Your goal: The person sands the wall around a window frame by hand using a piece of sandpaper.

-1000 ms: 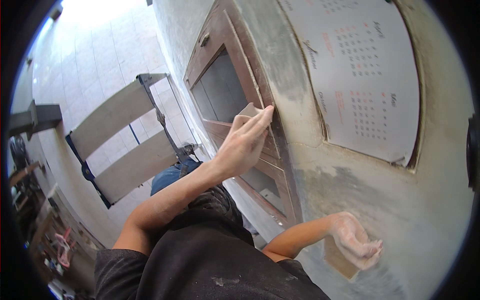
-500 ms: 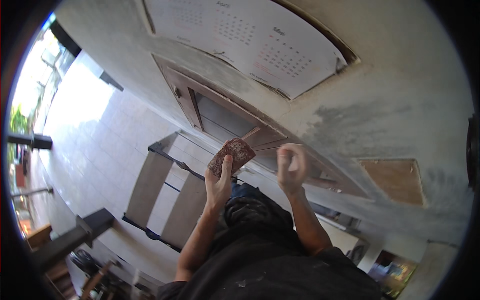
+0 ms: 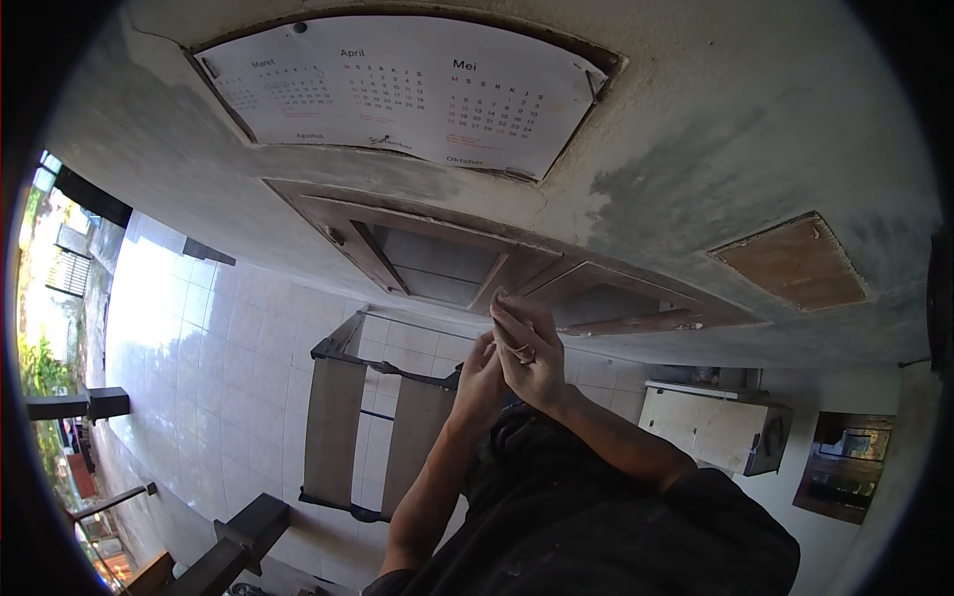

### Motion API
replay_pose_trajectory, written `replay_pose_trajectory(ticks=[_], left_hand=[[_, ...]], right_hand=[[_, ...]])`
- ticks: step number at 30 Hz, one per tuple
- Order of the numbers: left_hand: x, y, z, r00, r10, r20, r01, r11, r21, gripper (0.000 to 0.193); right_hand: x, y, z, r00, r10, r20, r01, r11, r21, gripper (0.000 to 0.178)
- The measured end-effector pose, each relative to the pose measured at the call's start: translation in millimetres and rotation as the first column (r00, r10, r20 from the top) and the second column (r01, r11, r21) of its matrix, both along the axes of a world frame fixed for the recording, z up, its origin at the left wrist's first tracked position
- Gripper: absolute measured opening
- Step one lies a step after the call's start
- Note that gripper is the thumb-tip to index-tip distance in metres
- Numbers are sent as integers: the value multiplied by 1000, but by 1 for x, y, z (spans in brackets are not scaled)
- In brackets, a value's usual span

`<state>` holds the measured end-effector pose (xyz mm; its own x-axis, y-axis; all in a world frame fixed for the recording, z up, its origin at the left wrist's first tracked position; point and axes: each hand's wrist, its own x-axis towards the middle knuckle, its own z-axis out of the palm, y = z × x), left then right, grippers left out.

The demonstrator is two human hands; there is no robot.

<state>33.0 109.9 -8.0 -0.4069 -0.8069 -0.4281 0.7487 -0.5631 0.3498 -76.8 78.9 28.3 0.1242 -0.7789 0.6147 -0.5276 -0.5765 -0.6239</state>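
Note:
My left hand (image 3: 480, 382) and my right hand (image 3: 532, 366) meet in front of my body, below the wooden shutters. The fingers of the left hand are bent and pressed against the right palm and fingers, which partly cover them. The right hand's fingers are closed together and curl forward over the left, and a ring shows on one of them. Whatever lies between the two hands is hidden from this angle. Nearest behind them is a brown wooden double shutter with framed panels (image 3: 437, 268), set in the grey wall.
A paper calendar (image 3: 397, 94) hangs in a wall recess above. A brown patch (image 3: 792, 260) is on the patchy grey wall (image 3: 656, 189). A slatted bench-like frame (image 3: 333, 427) stands on the tiled floor (image 3: 238, 387). A white cabinet (image 3: 701, 427) is at right, dark beams (image 3: 248, 536) lower left.
The right hand has come left to meet the left hand. The reddish-brown, scuffed rectangular block that the left hand held up is now out of sight. The view has turned.

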Motion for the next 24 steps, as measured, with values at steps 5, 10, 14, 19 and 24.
replay_pose_trajectory(ticks=[5,10,14,19,24], left_hand=[[30,-4,-6,750,167,640,16,963,-269,28],[64,-17,-16,-119,598,793,275,787,-552,13],[58,-11,-30,-228,602,766,317,789,-526,10],[49,-10,-34,-276,646,712,387,753,-533,15],[56,-11,-42,-276,667,693,408,734,-544,14]], right_hand=[[-32,-24,33,991,-102,-88,80,971,-224,40],[-70,-59,91,959,-253,-125,145,822,-551,37],[-69,-91,123,915,-384,-124,179,662,-728,41],[-43,-124,104,936,-348,-59,198,655,-730,40],[-20,-142,64,855,-498,-148,238,628,-741,42]])
